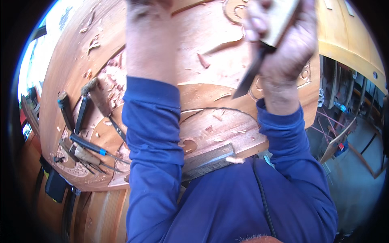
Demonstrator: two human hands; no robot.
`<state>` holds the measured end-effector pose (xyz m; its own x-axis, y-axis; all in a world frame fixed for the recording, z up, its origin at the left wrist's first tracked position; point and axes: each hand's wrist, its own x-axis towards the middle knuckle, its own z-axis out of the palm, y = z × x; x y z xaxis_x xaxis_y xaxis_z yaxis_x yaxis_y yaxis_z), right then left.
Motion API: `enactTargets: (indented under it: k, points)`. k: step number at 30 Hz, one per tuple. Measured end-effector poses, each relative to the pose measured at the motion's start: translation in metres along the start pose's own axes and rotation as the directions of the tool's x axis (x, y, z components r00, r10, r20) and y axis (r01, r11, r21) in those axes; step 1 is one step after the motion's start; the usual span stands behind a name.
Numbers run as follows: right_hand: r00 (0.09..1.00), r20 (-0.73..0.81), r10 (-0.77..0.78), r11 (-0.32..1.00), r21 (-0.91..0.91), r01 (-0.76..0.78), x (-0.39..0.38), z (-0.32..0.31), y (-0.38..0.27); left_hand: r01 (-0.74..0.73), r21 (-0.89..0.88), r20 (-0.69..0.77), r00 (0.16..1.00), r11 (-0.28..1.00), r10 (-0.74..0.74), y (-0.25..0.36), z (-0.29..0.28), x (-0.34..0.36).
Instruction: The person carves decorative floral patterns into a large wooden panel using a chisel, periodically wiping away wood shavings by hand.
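Observation:
My right hand [293, 50], blurred by motion, is closed round the pale wooden handle of a chisel [250, 75]. Its broad dark blade points back toward me, above the carved wooden panel [221, 87]. At the top edge my left hand [149, 5] is cut off and smeared, so its fingers cannot be made out; the left forearm stretches over the panel. Scrollwork and hollowed areas mark the reddish wood, and curled shavings [203, 60] lie scattered across it.
Several carving tools with dark and wooden handles [97, 97] lie on the left of the panel. A long flat bar [208, 162] rests along the near edge, close to my body. A yellow-and-black tool [56, 186] sits at lower left. Racks and wooden pieces [338, 141] stand right.

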<state>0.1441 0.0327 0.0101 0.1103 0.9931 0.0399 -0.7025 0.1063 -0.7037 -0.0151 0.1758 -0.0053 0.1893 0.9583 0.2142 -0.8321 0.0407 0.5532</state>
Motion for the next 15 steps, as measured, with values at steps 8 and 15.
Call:
enactTargets:
  k: [8,15]
  points:
    - [0.754,-0.353,-0.554,0.742,-0.62,0.255,-0.077,-0.069,-0.089,-0.038,0.201,0.249,0.968,0.979,-0.014,-0.002,0.011,-0.006]
    - [0.726,-0.449,-0.52,0.748,-0.65,0.133,-0.187,-0.071,-0.128,0.031,0.669,0.051,0.995,0.743,-0.088,-0.011,0.024,-0.011]
